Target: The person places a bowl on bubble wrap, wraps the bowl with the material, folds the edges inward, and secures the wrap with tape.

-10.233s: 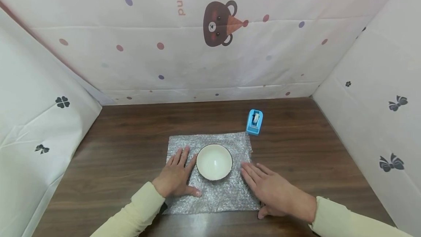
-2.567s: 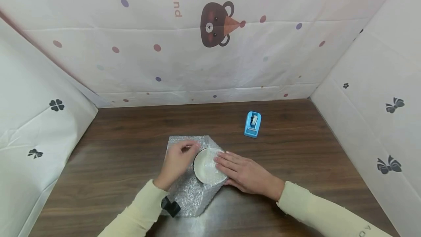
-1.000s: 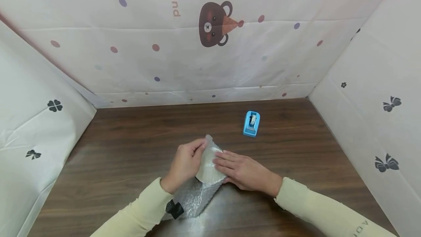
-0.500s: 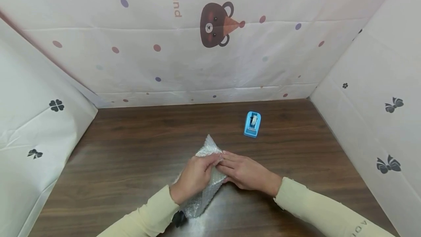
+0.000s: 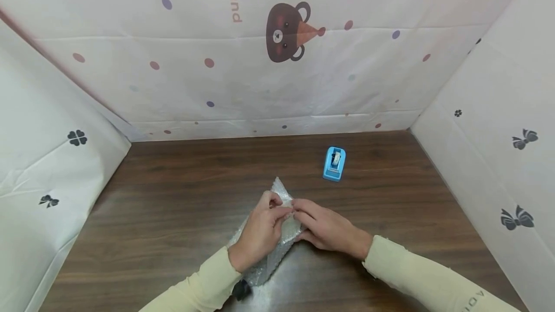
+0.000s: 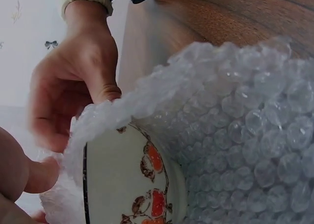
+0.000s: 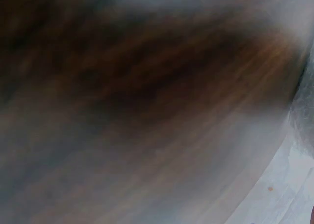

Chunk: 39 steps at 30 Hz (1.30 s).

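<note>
Laid out on a dark brown wood-grain desk [image 5: 182, 177], closed in by pale printed cloth [image 5: 243, 81] with a brown bear's head [image 5: 282, 28] at the back. Find the white round bowl with dark rim and orange-red decoration [image 6: 117, 180] at the near middle of the desk, inside a folded sheet of clear bubble wrap [image 6: 255, 111]; mostly hidden from above, but bare along one side in the left wrist view. Judged to be at the stage of folding the wrap over the mouth and holding the overlap down. On the near left, see the left hand [image 5: 260, 230], fingers curled, thumb and fingers pinching the folded wrap. Opposite, see the right hand [image 5: 327, 227] bent round the wrapped right side, thumb low and fingertips on top, close to the left thumb. Impossible to judge the firmness of that hold from the blurred right wrist view. To do this well, keep the right side pinned while drawing the overlap snug, press gently near the rim, and avoid releasing both sides together. Beyond the wrap, to the right, note a blue plastic tape dispenser [image 5: 334, 163], untouched, handy for sealing.
</note>
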### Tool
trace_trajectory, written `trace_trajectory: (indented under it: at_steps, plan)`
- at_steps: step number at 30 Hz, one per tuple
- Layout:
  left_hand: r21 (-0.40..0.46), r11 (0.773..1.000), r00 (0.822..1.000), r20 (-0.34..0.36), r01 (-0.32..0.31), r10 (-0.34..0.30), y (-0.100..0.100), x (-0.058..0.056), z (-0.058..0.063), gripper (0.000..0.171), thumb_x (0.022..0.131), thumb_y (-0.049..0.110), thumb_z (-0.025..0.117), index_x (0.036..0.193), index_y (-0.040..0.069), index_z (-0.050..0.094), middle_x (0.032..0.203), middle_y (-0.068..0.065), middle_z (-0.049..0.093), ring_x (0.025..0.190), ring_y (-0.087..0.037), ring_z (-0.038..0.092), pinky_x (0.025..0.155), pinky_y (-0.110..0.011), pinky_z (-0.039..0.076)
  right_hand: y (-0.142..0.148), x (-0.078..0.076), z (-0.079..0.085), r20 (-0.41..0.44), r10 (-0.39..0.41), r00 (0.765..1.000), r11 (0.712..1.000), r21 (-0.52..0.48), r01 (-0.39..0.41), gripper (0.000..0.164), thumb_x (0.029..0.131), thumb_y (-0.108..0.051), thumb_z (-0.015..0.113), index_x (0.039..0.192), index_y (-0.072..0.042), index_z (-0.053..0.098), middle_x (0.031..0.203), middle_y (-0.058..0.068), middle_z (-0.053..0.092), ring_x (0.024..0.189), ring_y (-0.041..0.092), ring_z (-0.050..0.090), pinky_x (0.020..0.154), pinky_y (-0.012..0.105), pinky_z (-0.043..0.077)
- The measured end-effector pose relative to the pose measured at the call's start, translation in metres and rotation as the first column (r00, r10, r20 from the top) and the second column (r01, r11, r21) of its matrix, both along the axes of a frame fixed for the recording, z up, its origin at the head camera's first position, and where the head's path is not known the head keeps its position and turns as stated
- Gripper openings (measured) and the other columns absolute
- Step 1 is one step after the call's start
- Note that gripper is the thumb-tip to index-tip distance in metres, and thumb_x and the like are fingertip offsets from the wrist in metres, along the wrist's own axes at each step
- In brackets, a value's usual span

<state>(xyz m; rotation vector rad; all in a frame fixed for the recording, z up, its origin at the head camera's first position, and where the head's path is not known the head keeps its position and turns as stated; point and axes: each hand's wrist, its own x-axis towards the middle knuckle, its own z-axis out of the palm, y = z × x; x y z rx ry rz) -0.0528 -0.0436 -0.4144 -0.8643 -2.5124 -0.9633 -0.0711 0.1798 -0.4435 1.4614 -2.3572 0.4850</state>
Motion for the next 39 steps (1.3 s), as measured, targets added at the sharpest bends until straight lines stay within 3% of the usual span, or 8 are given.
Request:
trace_trajectory:
  at_steps: [4, 7, 11, 14, 22, 30, 35, 39]
  plan:
    - [0.028, 0.999, 1.0, -0.007, -0.026, 0.026, 0.001, 0.0, -0.002, 0.015, 0.084, 0.0, 0.081, 0.097, 0.007, 0.084, 0.084, -0.001, 0.064, 0.073, -0.011, 0.062, 0.068, -0.023, 0.053, 0.0, 0.003, 0.001, 0.067, -0.04, 0.997, 0.999, -0.033, 0.042, 0.063, 0.087, -0.028, 0.086, 0.135, -0.002, 0.056, 0.144, 0.016, 0.057, 0.13, 0.023, 0.062, 0.104, 0.031, 0.055]
    - [0.077, 0.995, 0.993, 0.108, -0.059, 0.05, 0.002, 0.0, -0.001, 0.018, 0.082, 0.001, 0.084, 0.098, 0.006, 0.079, 0.079, 0.001, 0.072, 0.071, -0.009, 0.066, 0.067, -0.022, 0.054, 0.001, 0.004, 0.003, 0.108, -0.051, 0.993, 0.998, -0.023, 0.054, 0.077, 0.087, -0.026, 0.086, 0.148, 0.001, 0.048, 0.154, 0.017, 0.052, 0.138, 0.025, 0.059, 0.108, 0.033, 0.053]
    - [0.121, 0.982, 0.947, 0.306, -0.143, 0.101, 0.002, 0.001, 0.001, 0.032, 0.083, 0.004, 0.085, 0.103, 0.007, 0.061, 0.083, 0.0, 0.077, 0.073, -0.009, 0.07, 0.065, -0.02, 0.051, 0.001, 0.003, 0.005, 0.099, -0.022, 0.995, 1.0, 0.023, 0.02, 0.074, 0.09, -0.027, 0.083, 0.151, 0.001, 0.051, 0.16, 0.018, 0.048, 0.146, 0.029, 0.052, 0.112, 0.035, 0.05]
    - [0.119, 0.976, 0.926, 0.356, -0.182, 0.129, 0.002, 0.002, 0.001, 0.037, 0.084, 0.005, 0.086, 0.099, 0.011, 0.053, 0.084, 0.001, 0.077, 0.075, -0.009, 0.07, 0.065, -0.02, 0.05, 0.001, 0.002, 0.007, 0.077, 0.009, 0.997, 0.999, 0.052, -0.013, 0.067, 0.091, -0.027, 0.082, 0.148, -0.001, 0.056, 0.159, 0.018, 0.051, 0.147, 0.031, 0.051, 0.111, 0.037, 0.051]
    - [0.079, 0.984, 0.935, 0.331, -0.161, 0.127, 0.001, 0.004, -0.001, 0.037, 0.075, 0.012, 0.094, 0.09, 0.015, 0.06, 0.085, 0.006, 0.072, 0.086, -0.013, 0.071, 0.079, -0.031, 0.058, -0.001, -0.003, 0.006, -0.021, 0.054, 0.998, 0.992, 0.112, -0.051, 0.061, 0.091, -0.026, 0.082, 0.143, -0.002, 0.061, 0.148, 0.012, 0.063, 0.143, 0.029, 0.057, 0.113, 0.038, 0.049]
    - [0.121, 0.983, 0.95, 0.295, -0.138, 0.097, -0.004, 0.015, 0.002, 0.022, 0.082, 0.011, 0.087, 0.094, 0.014, 0.068, 0.096, 0.002, 0.074, 0.099, -0.016, 0.072, 0.088, -0.037, 0.059, 0.001, -0.003, 0.009, -0.047, 0.032, 0.998, 0.981, 0.194, -0.022, 0.049, 0.093, -0.03, 0.08, 0.134, -0.004, 0.069, 0.141, 0.01, 0.069, 0.141, 0.027, 0.059, 0.11, 0.04, 0.052]
    - [0.217, 0.97, 0.975, 0.212, -0.107, 0.061, -0.034, 0.024, 0.005, 0.02, 0.082, 0.003, 0.083, 0.098, 0.01, 0.073, 0.099, -0.001, 0.077, 0.095, -0.015, 0.073, 0.086, -0.036, 0.06, 0.002, -0.002, 0.01, -0.049, 0.02, 0.999, 0.976, 0.219, -0.009, 0.045, 0.094, -0.03, 0.079, 0.131, -0.006, 0.071, 0.141, 0.01, 0.069, 0.141, 0.026, 0.059, 0.111, 0.039, 0.052]
    - [0.189, 0.975, 0.986, 0.137, -0.119, 0.094, -0.075, 0.036, -0.001, 0.027, 0.083, -0.003, 0.08, 0.107, 0.01, 0.077, 0.11, -0.002, 0.079, 0.101, -0.018, 0.075, 0.093, -0.028, 0.059, 0.001, -0.002, 0.011, -0.051, 0.035, 0.998, 0.976, 0.216, -0.024, 0.045, 0.095, -0.03, 0.078, 0.131, -0.006, 0.07, 0.144, 0.01, 0.067, 0.142, 0.026, 0.058, 0.113, 0.039, 0.05]
